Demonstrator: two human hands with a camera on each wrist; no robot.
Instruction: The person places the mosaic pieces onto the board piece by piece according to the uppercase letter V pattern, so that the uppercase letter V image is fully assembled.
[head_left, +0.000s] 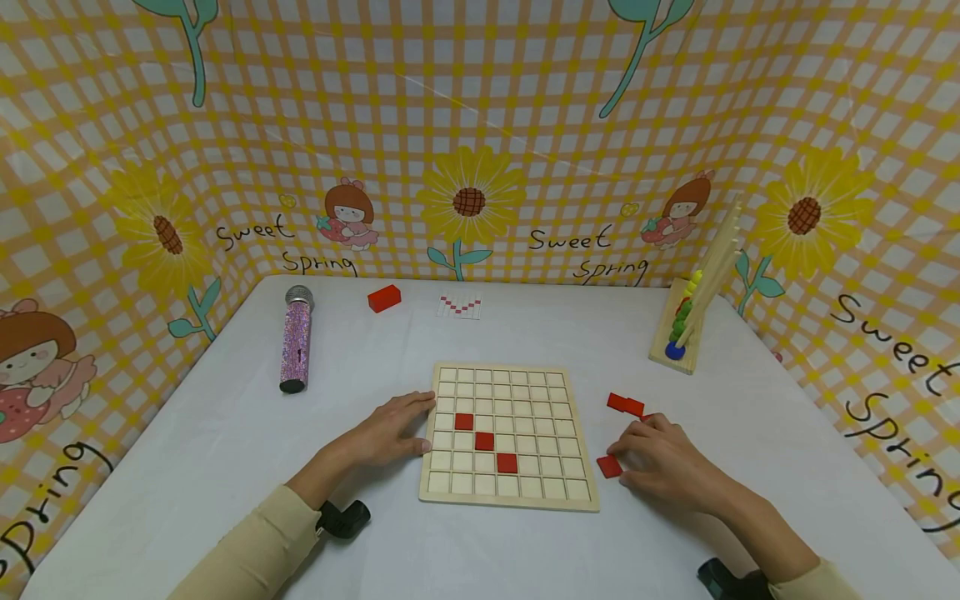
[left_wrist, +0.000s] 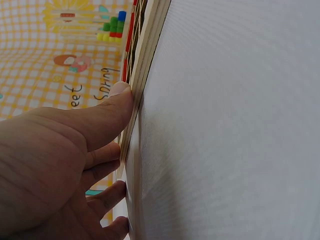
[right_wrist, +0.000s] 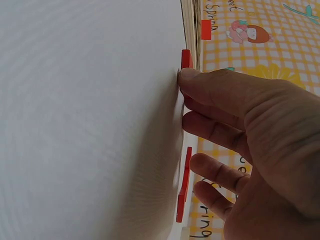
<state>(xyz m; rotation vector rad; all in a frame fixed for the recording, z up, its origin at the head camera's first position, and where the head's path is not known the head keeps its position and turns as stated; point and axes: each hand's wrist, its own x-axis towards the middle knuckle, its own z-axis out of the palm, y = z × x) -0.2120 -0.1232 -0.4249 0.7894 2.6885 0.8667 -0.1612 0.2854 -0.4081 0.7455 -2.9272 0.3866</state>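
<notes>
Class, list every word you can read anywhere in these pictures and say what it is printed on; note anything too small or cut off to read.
"Sweet Spring": printed on the checked backdrop, repeated several times around it.
"Spring": partly cut off at the backdrop's lower left edge.
Pattern card: red marks only, no words to read.
Grid board, microphone, red blocks: no text seen.

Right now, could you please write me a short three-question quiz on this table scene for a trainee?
1. True or false: the left hand rests against the wooden grid board.
2. How many red tiles lie in the board?
3. The right hand touches: A) the microphone B) a loose red tile C) the bead rack

Key: 1 true; 2 three, on a diagonal; 3 B.
</notes>
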